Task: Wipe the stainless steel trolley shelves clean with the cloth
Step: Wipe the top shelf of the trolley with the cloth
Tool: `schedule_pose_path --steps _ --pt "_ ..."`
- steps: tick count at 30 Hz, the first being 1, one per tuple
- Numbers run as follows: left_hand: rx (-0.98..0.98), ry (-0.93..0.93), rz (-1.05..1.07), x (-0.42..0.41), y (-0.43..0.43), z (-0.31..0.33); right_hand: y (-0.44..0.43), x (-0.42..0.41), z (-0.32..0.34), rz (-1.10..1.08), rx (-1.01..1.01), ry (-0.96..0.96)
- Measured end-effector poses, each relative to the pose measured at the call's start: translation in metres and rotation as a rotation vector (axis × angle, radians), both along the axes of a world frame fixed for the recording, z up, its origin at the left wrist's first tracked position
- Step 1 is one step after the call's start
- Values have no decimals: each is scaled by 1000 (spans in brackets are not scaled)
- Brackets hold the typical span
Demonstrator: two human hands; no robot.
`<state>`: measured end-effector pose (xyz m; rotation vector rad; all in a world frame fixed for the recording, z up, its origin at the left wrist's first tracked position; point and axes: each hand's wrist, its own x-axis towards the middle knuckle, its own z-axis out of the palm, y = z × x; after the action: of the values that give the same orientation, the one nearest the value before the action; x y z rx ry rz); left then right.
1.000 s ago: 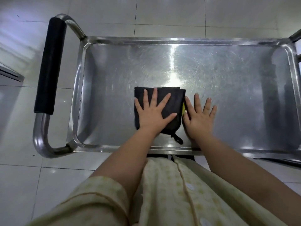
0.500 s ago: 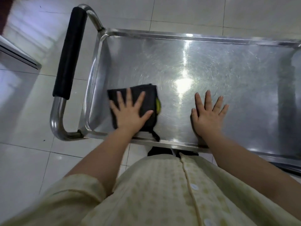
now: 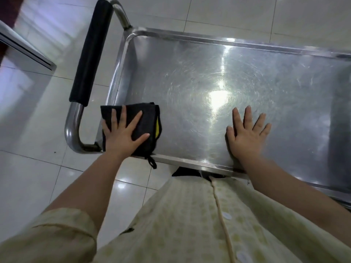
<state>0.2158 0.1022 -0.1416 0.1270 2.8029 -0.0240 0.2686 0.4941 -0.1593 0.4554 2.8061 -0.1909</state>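
Observation:
The stainless steel trolley's top shelf fills the upper right of the head view, shiny and marked with swirl scratches. A folded black cloth with a yellow edge and a small hanging loop lies on the shelf's near left corner, partly over the rim. My left hand presses flat on the cloth with fingers spread. My right hand rests flat on the bare metal near the front rim, fingers straight and spread, holding nothing.
The trolley's push handle, with a black foam grip on a steel tube, curves off the left end. White floor tiles surround the trolley. A white panel edge shows at the far left. My pale yellow shirt fills the bottom.
My left hand has slid the cloth leftward from the shelf's middle to its near left corner, over the rim. My right hand has stayed flat on the shelf.

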Motion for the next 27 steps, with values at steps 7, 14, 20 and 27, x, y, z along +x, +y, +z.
schedule_pose_path --steps 7,14,20,27 --pt "49 -29 -76 10 112 -3 5 -2 0 20 14 -22" --pt "111 -12 -307 20 159 -5 12 -2 2 19 7 -27" --pt "-18 -13 -11 3 -2 -1 7 -3 4 12 -20 -13" --pt "9 -65 -26 18 44 1 7 -4 3 11 -6 -19"
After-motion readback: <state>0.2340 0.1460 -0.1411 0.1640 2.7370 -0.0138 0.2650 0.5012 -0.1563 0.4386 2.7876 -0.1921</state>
